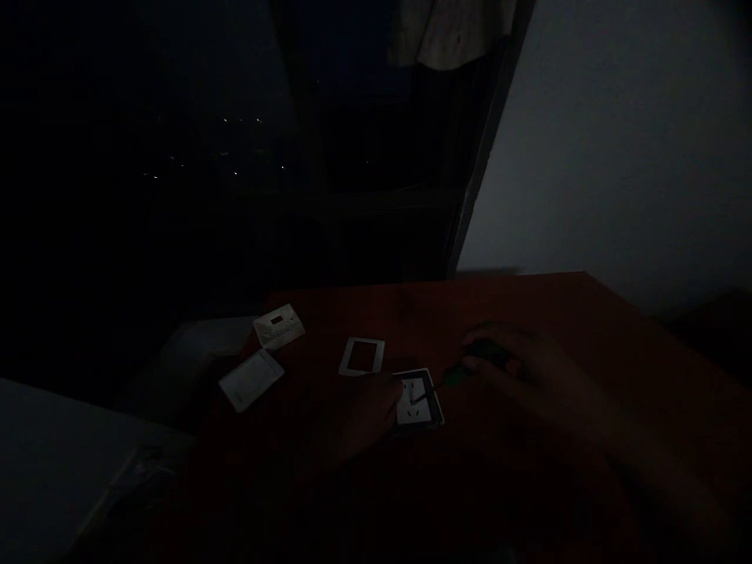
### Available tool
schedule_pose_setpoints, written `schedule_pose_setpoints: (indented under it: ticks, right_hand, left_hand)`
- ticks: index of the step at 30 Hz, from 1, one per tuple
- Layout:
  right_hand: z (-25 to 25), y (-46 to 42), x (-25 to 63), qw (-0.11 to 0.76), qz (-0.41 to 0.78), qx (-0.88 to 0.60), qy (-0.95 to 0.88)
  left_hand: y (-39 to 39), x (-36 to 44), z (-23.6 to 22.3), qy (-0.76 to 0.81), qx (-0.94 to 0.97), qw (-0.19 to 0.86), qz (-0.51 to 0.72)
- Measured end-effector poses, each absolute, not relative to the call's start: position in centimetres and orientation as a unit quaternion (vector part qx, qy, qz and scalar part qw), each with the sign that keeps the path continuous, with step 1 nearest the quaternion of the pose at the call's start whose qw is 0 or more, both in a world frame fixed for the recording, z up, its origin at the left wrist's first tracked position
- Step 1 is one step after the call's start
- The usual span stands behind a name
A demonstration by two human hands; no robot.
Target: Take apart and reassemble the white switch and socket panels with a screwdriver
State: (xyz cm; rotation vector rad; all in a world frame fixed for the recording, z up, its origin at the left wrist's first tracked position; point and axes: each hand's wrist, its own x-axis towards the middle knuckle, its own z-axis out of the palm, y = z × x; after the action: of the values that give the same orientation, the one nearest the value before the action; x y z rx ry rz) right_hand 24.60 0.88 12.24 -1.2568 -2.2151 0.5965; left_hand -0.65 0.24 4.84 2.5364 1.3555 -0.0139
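Note:
In the dim head view a wall socket [416,411] with a white face and dark surround lies on the reddish table. My left hand [370,411] grips its left edge, thumb and fingers closed there. A screwdriver [455,374] with a dark green handle is wrapped in the fingers of my right hand [520,360]. Its shaft slants down to the left, and the tip meets the middle of the socket's face. Just behind my left hand lies a white rectangular frame [363,357] with an open centre.
A white flat box or case [251,381] and a pale card-like piece with a small cut-out [280,327] lie at the table's left edge. Behind the table [529,301] stand a dark window [352,157] and a pale wall [616,157]. A curtain [464,35] hangs above.

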Motion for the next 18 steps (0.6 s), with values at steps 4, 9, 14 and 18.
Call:
schedule_pose_setpoints:
  ticks: [4, 9, 14, 18]
  right_hand:
    - [12.3, 0.8, 24.6, 0.259, 0.215, -0.465, -0.819]
    - [12.2, 0.9, 24.4, 0.270, 0.212, -0.461, -0.818]
    - [12.1, 0.7, 24.9, 0.273, 0.224, -0.465, -0.812]
    - [11.3, -0.1, 25.3, 0.311, 0.267, -0.518, -0.751]
  left_hand:
    - [0.0, -0.1, 5.0, 0.477, 0.872, 0.110, -0.008]
    - [-0.2, -0.1, 5.4, 0.476, 0.874, 0.089, 0.044]
    - [-0.1, -3.0, 4.8, 0.525, 0.831, 0.124, 0.135]
    - [-1.1, -7.2, 2.5, 0.618, 0.750, 0.122, 0.205]
